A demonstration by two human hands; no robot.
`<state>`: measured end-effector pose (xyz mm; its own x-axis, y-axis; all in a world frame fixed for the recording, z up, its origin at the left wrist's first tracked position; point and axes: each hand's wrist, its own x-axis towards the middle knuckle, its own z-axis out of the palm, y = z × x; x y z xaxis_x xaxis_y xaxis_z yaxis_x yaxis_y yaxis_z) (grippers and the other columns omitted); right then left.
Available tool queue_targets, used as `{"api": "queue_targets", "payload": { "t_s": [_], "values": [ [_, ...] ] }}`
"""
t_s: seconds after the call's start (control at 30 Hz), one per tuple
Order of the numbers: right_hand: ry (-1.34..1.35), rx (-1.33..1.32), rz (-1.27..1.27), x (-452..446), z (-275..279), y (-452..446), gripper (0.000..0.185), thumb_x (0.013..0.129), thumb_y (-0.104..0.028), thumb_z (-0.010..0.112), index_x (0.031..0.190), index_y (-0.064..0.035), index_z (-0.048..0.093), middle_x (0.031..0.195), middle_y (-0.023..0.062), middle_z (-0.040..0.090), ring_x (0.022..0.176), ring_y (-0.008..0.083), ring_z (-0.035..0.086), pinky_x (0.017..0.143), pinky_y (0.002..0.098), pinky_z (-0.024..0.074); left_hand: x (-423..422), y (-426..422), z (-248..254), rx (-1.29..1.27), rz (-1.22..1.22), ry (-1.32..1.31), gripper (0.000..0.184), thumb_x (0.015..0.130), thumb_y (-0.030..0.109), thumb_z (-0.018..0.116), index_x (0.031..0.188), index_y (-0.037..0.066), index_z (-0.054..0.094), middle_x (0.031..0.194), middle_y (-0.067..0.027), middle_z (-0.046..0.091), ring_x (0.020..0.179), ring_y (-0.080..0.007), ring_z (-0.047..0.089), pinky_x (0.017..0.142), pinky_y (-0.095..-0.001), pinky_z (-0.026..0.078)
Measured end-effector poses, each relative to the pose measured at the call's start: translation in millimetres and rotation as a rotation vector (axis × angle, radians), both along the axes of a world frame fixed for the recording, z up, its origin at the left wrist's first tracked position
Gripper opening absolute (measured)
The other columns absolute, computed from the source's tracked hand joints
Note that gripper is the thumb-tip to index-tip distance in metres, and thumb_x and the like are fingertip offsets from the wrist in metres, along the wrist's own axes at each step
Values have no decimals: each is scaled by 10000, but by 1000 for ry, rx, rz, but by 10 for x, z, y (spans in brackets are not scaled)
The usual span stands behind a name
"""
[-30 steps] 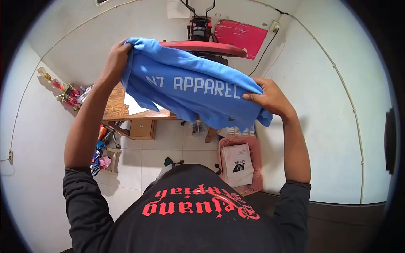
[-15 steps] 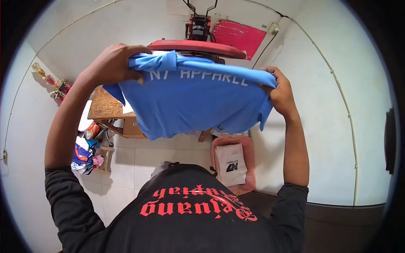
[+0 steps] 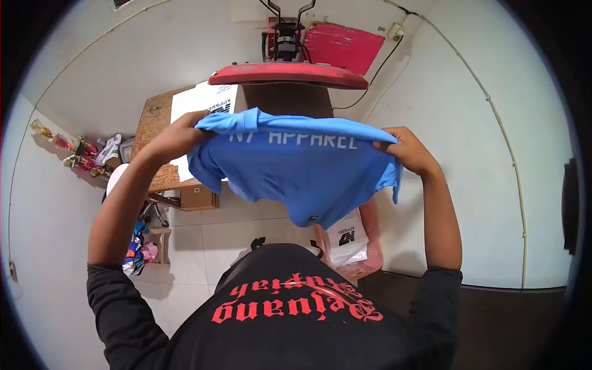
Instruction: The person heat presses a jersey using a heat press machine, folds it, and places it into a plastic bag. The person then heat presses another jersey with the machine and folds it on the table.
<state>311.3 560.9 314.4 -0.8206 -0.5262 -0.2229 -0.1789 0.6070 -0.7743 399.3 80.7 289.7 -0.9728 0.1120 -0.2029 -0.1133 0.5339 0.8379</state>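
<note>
A blue T-shirt (image 3: pixel 290 166) with white "N7 APPAREL" lettering hangs stretched between both hands in the head view. My left hand (image 3: pixel 179 137) is closed on its upper left edge, where the fabric is folded over. At the upper right edge, my right hand (image 3: pixel 410 149) pinches the cloth. Folds run through the hanging part, and its lower end droops in the middle. Just beyond it stands a heat press with a red upper plate (image 3: pixel 287 74), raised above a dark lower bed (image 3: pixel 287 102) that the shirt partly hides.
White printed bags (image 3: pixel 206 98) lie on the wooden table (image 3: pixel 157 120) at left. A pink basket (image 3: pixel 370 265) on the floor at right holds another white printed bag (image 3: pixel 345 237). Trophies (image 3: pixel 80 154) stand by the left wall, with a pile of clothes (image 3: pixel 139 253) below.
The shirt and both hands have come lower in view, toward my body, uncovering the press bed and the bags on the table. Both hands keep their hold. The view has shifted slightly.
</note>
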Motion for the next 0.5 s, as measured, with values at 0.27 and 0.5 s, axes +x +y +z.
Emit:
{"api": "queue_targets", "payload": {
  "t_s": [0.27,0.5],
  "values": [
    [-62,-104,-126,-273,-393,-130,123,983,-137,662,1068,-51,687,935,-26,639,881,91,556,815,256,469,-370,-293,-159,101,-178,-16,736,714,384,955,1250,-35,672,1079,-79,725,1040,-172,650,985,-334,502],
    [2,-286,-220,-686,-369,-296,252,934,-85,686,1169,4,685,1016,42,692,915,105,609,838,266,493,-734,-268,-127,-237,-91,245,361,818,58,794,1144,-36,671,953,-79,714,891,-140,638,856,-316,517]
  ]
}}
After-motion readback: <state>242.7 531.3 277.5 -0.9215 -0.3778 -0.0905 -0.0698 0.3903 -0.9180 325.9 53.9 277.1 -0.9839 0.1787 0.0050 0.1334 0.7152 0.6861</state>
